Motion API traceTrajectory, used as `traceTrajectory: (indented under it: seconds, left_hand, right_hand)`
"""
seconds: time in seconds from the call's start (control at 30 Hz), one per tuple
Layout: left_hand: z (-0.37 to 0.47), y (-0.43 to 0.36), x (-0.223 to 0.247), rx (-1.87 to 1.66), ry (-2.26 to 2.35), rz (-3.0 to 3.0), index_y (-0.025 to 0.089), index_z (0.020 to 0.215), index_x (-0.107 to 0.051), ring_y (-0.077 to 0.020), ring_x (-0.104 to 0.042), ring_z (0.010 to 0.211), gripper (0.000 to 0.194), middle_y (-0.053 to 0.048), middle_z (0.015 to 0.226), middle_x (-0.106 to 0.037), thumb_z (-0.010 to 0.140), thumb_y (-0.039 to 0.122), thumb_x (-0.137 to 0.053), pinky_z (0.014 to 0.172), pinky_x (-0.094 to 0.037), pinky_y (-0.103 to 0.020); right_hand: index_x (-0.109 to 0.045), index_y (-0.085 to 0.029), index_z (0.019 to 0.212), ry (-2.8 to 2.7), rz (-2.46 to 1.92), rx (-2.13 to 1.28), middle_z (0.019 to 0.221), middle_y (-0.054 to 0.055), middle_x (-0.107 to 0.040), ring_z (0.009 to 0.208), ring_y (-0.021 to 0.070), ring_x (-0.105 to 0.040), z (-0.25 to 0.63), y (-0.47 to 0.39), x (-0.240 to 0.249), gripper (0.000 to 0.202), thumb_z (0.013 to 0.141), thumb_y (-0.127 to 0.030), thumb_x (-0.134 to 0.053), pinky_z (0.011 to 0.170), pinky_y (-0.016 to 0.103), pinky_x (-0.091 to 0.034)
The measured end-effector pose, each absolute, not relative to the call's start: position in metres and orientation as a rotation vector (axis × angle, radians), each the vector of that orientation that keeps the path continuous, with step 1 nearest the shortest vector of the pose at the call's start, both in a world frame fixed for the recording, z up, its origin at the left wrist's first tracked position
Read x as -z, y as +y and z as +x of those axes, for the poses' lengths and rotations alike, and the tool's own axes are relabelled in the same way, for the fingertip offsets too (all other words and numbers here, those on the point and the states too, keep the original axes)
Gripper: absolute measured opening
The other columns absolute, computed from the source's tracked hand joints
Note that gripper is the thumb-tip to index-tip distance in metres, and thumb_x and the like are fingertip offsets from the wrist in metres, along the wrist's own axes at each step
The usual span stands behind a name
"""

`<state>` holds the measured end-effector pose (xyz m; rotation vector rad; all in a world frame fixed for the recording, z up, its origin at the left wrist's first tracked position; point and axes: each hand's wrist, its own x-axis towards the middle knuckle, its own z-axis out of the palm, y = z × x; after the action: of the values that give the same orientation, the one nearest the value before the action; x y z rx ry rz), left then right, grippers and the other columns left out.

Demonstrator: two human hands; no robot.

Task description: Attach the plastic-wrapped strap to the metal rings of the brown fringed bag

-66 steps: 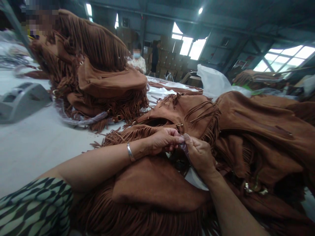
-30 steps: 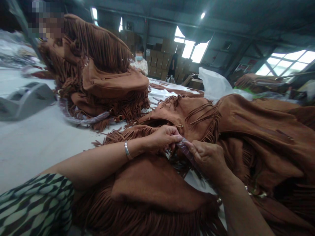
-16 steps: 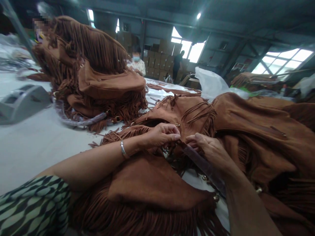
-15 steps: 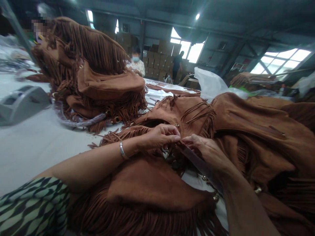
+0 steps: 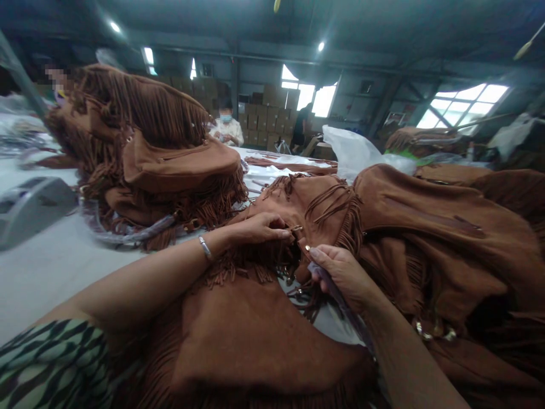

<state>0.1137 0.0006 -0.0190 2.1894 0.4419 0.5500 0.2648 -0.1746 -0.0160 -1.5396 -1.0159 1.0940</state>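
Note:
Brown fringed suede bags lie in front of me, the nearest bag [image 5: 238,329] under my left forearm. My left hand [image 5: 261,228] is closed in a pinch beside a small gold-coloured metal fitting [image 5: 297,228] at the bag's edge; the fingertips partly hide what they grip. Just right of it, my right hand [image 5: 340,270] pinches the end of a brown strap [image 5: 326,278] wrapped in clear plastic. A round gold stud [image 5: 307,248] shows at its thumb tip. The strap trails back beneath my right wrist. The two hands are a little apart.
A tall pile of fringed bags [image 5: 179,165] stands at the left behind a grey device [image 5: 38,204] on the white table [image 5: 51,278]. More bags [image 5: 434,210] lie at the right. White plastic [image 5: 349,147] sits behind. Farther off are a masked person [image 5: 227,130] and stacked cartons [image 5: 264,116].
My hands have drawn apart; the right moved down with the strap end, baring the gold stud. The left shifted slightly left. The camera view has tilted up a little.

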Motion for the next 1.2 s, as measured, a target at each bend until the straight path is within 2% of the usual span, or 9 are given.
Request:
traceTrajectory:
  seconds: [0.23, 0.4, 0.5, 0.73, 0.87, 0.97, 1.03, 1.1, 1.2]
  left_hand:
    - [0.122, 0.004, 0.015, -0.384, 0.236, 2.271, 0.019, 0.096, -0.07, -0.0154, -0.057, 0.091, 0.027, -0.003, 0.096, -0.065, 0.075, 0.035, -0.068, 0.077, -0.042, -0.019]
    - [0.124, 0.004, 0.007, -0.092, 0.086, 2.195, 0.018, 0.091, -0.065, -0.0127, -0.055, 0.074, 0.026, -0.002, 0.087, -0.06, 0.074, 0.038, -0.067, 0.06, -0.042, -0.019]
    - [0.125, -0.004, 0.006, -0.048, 0.061, 2.159, 0.017, 0.087, -0.058, -0.0118, -0.053, 0.07, 0.026, 0.0, 0.082, -0.057, 0.074, 0.038, -0.067, 0.057, -0.041, -0.019]
    - [0.109, -0.029, 0.014, -0.176, 0.081, 2.183, 0.017, 0.091, -0.048, -0.0104, -0.049, 0.068, 0.035, 0.002, 0.079, -0.053, 0.073, 0.039, -0.069, 0.056, -0.038, -0.019]
    - [0.096, -0.041, 0.022, -0.34, 0.137, 2.323, 0.017, 0.102, -0.05, -0.0123, -0.053, 0.073, 0.044, 0.001, 0.082, -0.057, 0.073, 0.043, -0.07, 0.063, -0.041, -0.021]
    - [0.09, -0.044, 0.029, -0.462, 0.08, 2.395, 0.017, 0.11, -0.053, -0.015, -0.056, 0.087, 0.046, -0.002, 0.095, -0.058, 0.074, 0.041, -0.07, 0.077, -0.044, -0.025]
    - [0.088, -0.045, 0.033, -0.574, 0.044, 2.488, 0.016, 0.109, -0.058, -0.0169, -0.055, 0.093, 0.043, -0.005, 0.1, -0.058, 0.075, 0.04, -0.069, 0.084, -0.043, -0.028]
    - [0.088, -0.045, 0.038, -0.649, 0.032, 2.594, 0.014, 0.107, -0.061, -0.019, -0.055, 0.094, 0.041, -0.007, 0.1, -0.059, 0.077, 0.042, -0.067, 0.085, -0.042, -0.031]
    - [0.088, -0.044, 0.045, -0.718, 0.017, 2.692, 0.012, 0.11, -0.063, -0.0203, -0.054, 0.089, 0.045, -0.01, 0.099, -0.057, 0.079, 0.045, -0.064, 0.078, -0.044, -0.032]
  right_hand:
    - [-0.059, -0.015, 0.068, -0.898, -1.46, -1.02, 0.04, -0.008, -0.041, 0.031, 0.0028, -0.027, 0.265, -0.171, 0.019, 0.035, 0.074, -0.048, -0.066, 0.03, 0.014, -0.016]
    - [-0.06, -0.015, 0.072, -0.821, -1.35, -1.009, 0.039, -0.01, -0.035, 0.032, 0.0025, -0.024, 0.27, -0.168, 0.025, 0.033, 0.073, -0.047, -0.068, 0.031, 0.015, -0.017]
    - [-0.06, -0.015, 0.072, -0.802, -1.31, -1.021, 0.037, -0.01, -0.035, 0.03, 0.0024, -0.026, 0.271, -0.168, 0.026, 0.033, 0.075, -0.047, -0.067, 0.032, 0.015, -0.018]
    - [-0.061, -0.014, 0.072, -0.782, -1.292, -1.056, 0.036, -0.008, -0.039, 0.029, 0.0022, -0.029, 0.272, -0.168, 0.027, 0.031, 0.074, -0.044, -0.069, 0.031, 0.014, -0.019]
    - [-0.06, -0.015, 0.069, -0.781, -1.305, -1.063, 0.037, -0.008, -0.039, 0.029, 0.0018, -0.027, 0.272, -0.168, 0.027, 0.03, 0.072, -0.042, -0.072, 0.03, 0.014, -0.019]
    - [-0.06, -0.014, 0.068, -0.786, -1.325, -1.061, 0.036, -0.008, -0.038, 0.029, 0.0015, -0.026, 0.271, -0.168, 0.027, 0.03, 0.071, -0.041, -0.073, 0.03, 0.013, -0.019]
    - [-0.061, -0.014, 0.069, -0.791, -1.343, -1.057, 0.037, -0.008, -0.039, 0.029, 0.0013, -0.026, 0.271, -0.168, 0.026, 0.03, 0.071, -0.041, -0.073, 0.029, 0.013, -0.019]
    - [-0.062, -0.014, 0.069, -0.798, -1.361, -1.052, 0.037, -0.008, -0.04, 0.029, 0.0011, -0.027, 0.27, -0.168, 0.026, 0.03, 0.072, -0.041, -0.073, 0.029, 0.013, -0.02]
    - [-0.06, -0.015, 0.066, -0.802, -1.38, -1.035, 0.037, -0.008, -0.04, 0.029, 0.0015, -0.028, 0.269, -0.169, 0.025, 0.03, 0.072, -0.041, -0.073, 0.03, 0.013, -0.021]
